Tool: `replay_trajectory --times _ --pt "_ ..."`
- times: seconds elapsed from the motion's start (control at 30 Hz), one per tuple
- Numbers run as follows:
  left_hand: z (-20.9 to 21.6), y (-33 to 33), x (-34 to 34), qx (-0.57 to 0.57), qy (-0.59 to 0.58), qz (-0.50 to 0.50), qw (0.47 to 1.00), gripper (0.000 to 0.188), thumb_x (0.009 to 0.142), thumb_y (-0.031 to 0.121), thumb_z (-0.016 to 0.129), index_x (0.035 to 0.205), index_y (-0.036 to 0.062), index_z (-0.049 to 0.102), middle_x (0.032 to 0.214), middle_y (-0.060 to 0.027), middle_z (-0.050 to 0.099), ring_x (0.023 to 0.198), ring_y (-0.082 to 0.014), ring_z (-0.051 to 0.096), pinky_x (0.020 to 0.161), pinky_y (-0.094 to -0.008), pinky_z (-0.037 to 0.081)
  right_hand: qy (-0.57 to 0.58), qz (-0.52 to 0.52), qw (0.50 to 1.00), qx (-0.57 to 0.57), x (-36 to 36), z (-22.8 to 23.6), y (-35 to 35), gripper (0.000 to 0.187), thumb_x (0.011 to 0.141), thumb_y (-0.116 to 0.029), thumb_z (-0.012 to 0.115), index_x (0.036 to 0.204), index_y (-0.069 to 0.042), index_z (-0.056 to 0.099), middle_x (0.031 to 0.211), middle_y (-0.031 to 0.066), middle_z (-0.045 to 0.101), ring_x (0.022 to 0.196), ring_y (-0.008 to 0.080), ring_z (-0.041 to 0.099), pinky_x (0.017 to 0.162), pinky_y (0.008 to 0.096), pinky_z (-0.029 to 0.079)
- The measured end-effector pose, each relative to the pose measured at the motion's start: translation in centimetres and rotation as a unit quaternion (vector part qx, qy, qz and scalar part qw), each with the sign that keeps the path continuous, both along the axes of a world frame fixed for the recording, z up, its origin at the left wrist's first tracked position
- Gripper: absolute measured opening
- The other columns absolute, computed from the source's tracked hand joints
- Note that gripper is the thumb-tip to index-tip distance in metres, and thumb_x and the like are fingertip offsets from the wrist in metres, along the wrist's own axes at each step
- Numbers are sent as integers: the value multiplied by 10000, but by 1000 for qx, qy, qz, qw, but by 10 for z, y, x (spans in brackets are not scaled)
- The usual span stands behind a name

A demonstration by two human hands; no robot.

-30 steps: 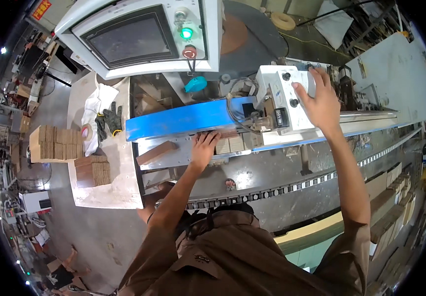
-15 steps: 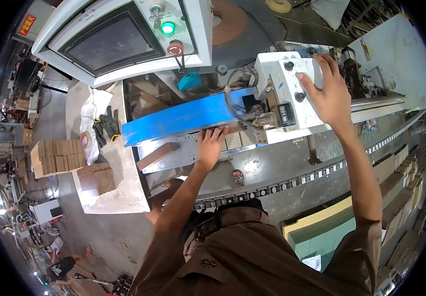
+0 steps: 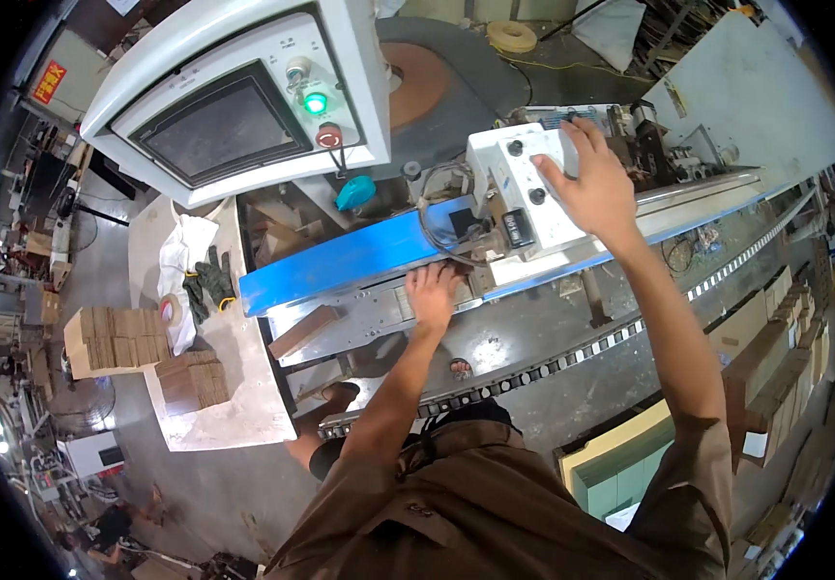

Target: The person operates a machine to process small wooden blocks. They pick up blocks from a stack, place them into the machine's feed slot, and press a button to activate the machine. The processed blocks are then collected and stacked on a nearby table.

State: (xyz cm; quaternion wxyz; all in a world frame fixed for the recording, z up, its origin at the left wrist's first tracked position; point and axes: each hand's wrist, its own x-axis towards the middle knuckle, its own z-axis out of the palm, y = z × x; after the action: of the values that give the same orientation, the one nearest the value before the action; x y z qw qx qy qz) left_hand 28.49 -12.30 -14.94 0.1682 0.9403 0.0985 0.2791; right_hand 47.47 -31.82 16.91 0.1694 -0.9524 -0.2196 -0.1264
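My left hand [image 3: 431, 295] lies with its fingers stretched forward on the metal bed [image 3: 350, 330] of a machine, at the lower edge of a long blue cover [image 3: 350, 247]. Its fingertips are partly hidden there, close to the white machine head [image 3: 524, 179]. My right hand [image 3: 594, 188] rests on the far right side of that head, thumb and fingers spread, next to two black knobs [image 3: 536, 196]. A black counter [image 3: 517, 228] sits on the head's near side. Left of my left hand, a brown wooden strip [image 3: 303, 331] lies slanted on the bed.
A control panel [image 3: 219, 130] with a green lamp [image 3: 316, 103] and red button [image 3: 329, 138] stands far left. A side table [image 3: 243, 411] bears stacked brown pieces [image 3: 192, 382], dark gloves [image 3: 212, 280] and white cloth [image 3: 185, 253]. A roller track [image 3: 572, 358] curves before me.
My left hand has slid right along the bed, closer to the white head. My right hand stays on the head. The whole view has shifted a little.
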Motion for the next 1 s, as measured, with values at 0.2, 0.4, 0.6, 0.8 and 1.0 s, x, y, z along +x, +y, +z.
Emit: replay_trajectory --times 0.2,0.4,0.6,0.8,1.0 --pt "23 64 -101 -38 -18 107 993 149 930 115 767 1073 155 783 1052 -38 728 1036 -282 664 1080 -504 373 -11 17 1000 -5 2 -5 2 785 983 -669 642 1485 -67 612 1589 179 547 1300 442 656 1047 505 567" --pt "90 142 -208 46 24 231 971 284 923 150 793 1202 124 747 1250 -73 723 1192 -298 641 1090 -494 340 -10 2 1000 -15 2 -7 -8 779 998 -685 611 1524 -111 592 1596 158 546 1354 426 622 1100 502 523" --pt "107 197 -223 63 136 194 969 506 889 213 793 1378 123 699 1364 -78 675 1289 -292 582 1190 -512 325 -1 -1 1000 -18 4 -8 -2 792 1003 -702 585 1550 -131 572 1618 118 532 1367 426 614 1105 503 525" --pt "112 193 -207 73 159 190 966 467 897 227 842 1341 144 724 1310 -97 675 1282 -296 587 1176 -513 315 -19 5 1000 -7 6 -12 -5 804 993 -706 593 1531 -108 587 1620 122 529 1378 423 608 1111 504 526" --pt "94 113 -157 78 143 105 981 543 892 245 778 1422 199 667 1360 -117 618 1293 -328 566 1148 -578 341 -22 6 1000 -5 5 -13 -5 824 985 -713 593 1516 -82 599 1618 143 529 1386 418 604 1104 508 531"
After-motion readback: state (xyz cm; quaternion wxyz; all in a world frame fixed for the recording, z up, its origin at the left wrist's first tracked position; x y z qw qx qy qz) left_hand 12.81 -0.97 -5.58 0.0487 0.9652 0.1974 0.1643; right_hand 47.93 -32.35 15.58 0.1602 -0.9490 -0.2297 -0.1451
